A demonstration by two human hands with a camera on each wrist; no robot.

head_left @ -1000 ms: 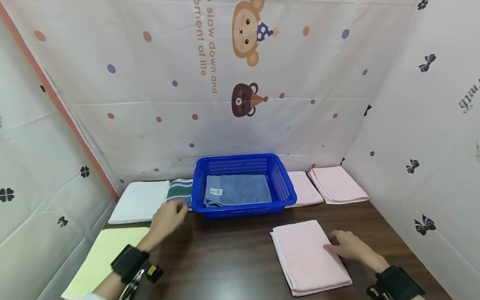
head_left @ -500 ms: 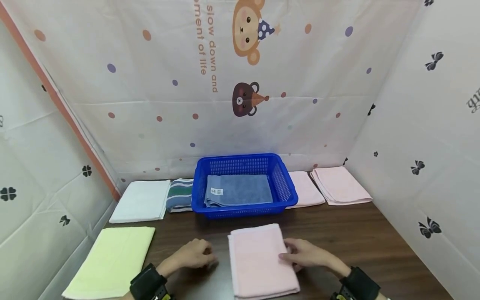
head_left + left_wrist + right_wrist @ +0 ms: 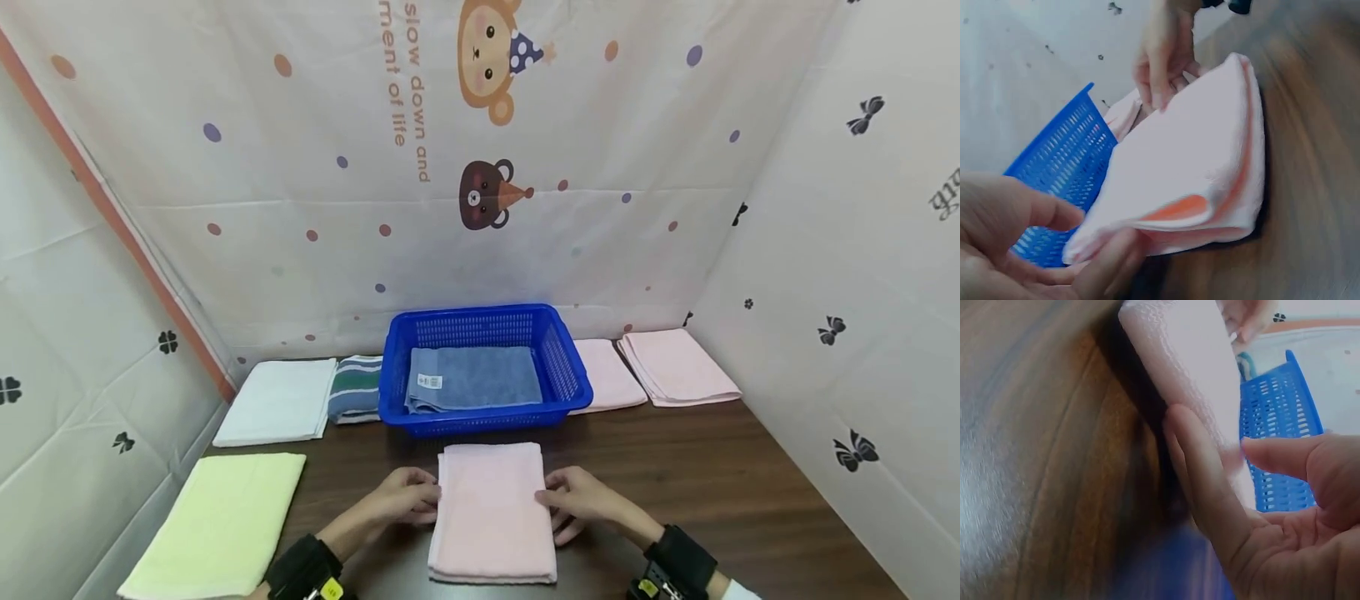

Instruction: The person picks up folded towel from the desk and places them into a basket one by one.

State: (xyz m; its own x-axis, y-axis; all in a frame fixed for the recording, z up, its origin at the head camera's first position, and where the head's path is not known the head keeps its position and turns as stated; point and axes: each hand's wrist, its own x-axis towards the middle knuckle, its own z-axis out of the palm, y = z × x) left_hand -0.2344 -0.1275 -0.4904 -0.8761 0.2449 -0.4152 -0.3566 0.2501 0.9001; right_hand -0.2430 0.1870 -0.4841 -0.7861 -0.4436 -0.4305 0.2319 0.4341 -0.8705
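Note:
A folded pink towel (image 3: 491, 512) lies in front of me at the middle of the brown table, its layered folds showing in the left wrist view. At its left edge is my left hand (image 3: 408, 497), which has a corner of the towel between thumb and curled fingers (image 3: 1113, 259). My right hand (image 3: 585, 502) pinches the right edge, thumb on top and fingers at the side and below. Behind the towel stands a blue plastic basket (image 3: 390, 367) with a folded blue-grey towel (image 3: 480, 379) inside, a white label on it.
A yellow towel (image 3: 217, 525) lies at the left, a white towel (image 3: 277, 400) and a striped towel (image 3: 356, 390) behind it. Two more folded pink towels, one partly behind the basket (image 3: 609, 375) and one beyond (image 3: 678, 367), lie at the back right. Printed cloth walls surround the table.
The pink towel has moved left to the middle with my right hand at its edge. My left hand has come from beside the striped towel to the pink towel's left edge.

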